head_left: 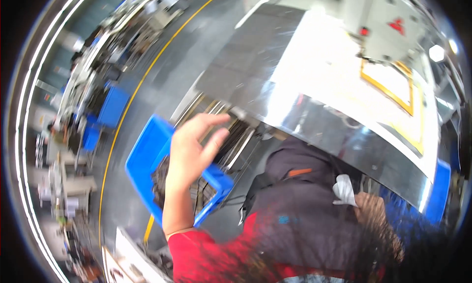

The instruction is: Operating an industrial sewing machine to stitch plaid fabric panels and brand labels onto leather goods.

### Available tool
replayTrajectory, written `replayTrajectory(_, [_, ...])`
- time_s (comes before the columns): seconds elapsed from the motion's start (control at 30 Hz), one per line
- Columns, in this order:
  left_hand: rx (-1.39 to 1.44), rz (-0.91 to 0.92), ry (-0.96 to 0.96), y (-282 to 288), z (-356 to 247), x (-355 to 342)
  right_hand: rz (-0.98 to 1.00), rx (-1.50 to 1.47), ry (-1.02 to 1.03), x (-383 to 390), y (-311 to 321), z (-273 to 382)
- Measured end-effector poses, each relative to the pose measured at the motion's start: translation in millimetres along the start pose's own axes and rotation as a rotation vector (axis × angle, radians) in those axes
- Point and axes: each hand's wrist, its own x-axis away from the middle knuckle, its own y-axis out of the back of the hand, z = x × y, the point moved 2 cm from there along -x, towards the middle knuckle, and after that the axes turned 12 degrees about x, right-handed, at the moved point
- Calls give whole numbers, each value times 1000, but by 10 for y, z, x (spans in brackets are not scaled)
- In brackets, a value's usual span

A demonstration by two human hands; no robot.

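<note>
My left hand (194,147) is raised over a blue bin (145,150) that holds dark pieces, its thumb and fingers apart and nothing in them. Just beyond it is a rack of dark bars (236,145) under the steel edge of the worktable (241,51). Low at the right, beside my dark apron, my right hand (368,209) has its fingers closed on a crumpled white piece (345,188), cloth or paper, I cannot tell which. Hair in front of the camera partly hides that arm.
A white machine (398,22) stands over the worktable, with a yellow frame (387,91) beneath it. Another blue bin (437,194) is at right. At left run a floor aisle with a yellow line (125,106) and workstations with blue crates (112,106). A white board (132,253) is at lower left.
</note>
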Motion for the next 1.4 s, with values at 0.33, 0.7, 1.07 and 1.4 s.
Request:
replayTrajectory(0.33, [222, 620, -627, -1553, -844, -997, -379, 613, 109, -1185, 669, 31])
replayTrajectory(0.7, [28, 613, -401, -1706, -389, -1080, -243, 287, 99, -1015, 621, -377])
replayTrajectory(1.07, [-3, 603, -485, -1790, -454, -1330, -88, 133, -81, -1097, 863, -793])
replayTrajectory(1.4, [209, 597, 62, -2053, -263, -1619, -40, -199, -283, -1833, 780, -812])
